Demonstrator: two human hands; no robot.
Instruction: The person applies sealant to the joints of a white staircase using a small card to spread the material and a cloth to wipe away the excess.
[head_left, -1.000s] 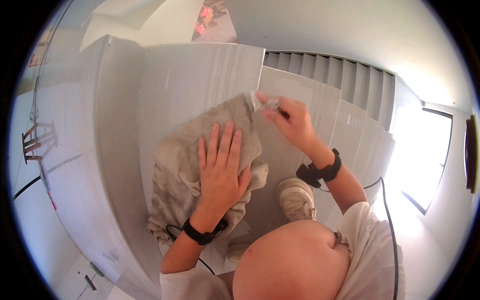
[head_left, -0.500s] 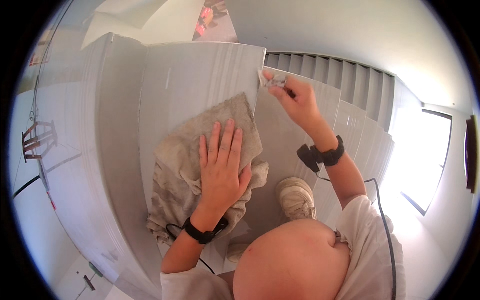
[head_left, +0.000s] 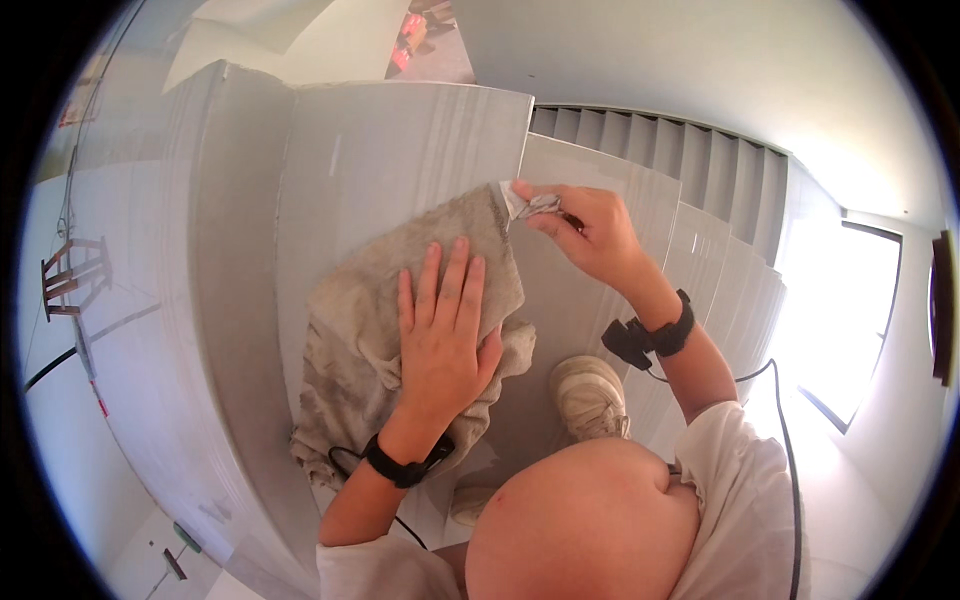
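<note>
My left hand [head_left: 440,340] lies flat with its fingers stretched out, pressing on a damp-looking grey-brown cloth [head_left: 355,300]. The cloth is spread over a grey stone stair step [head_left: 400,150], bunched at its near and right sides. Pinched in my right hand [head_left: 595,235] is a small pale flat-edged piece with a crumpled grey-white grip [head_left: 538,206]; its exact kind is not clear. It is at the step's front edge, beside the cloth's far corner. My fingers partly cover it.
Lower grey steps [head_left: 700,250] descend to the right, towards a bright window [head_left: 855,320]. A dark slatted railing or stair flight [head_left: 690,150] stands beyond them. One pale shoe [head_left: 590,395] rests on the step below. A cable [head_left: 780,420] trails from my right wristband.
My right hand has drawn the small pale piece nearer along the step's edge, down to the cloth's corner. My left hand stays flat on the cloth.
</note>
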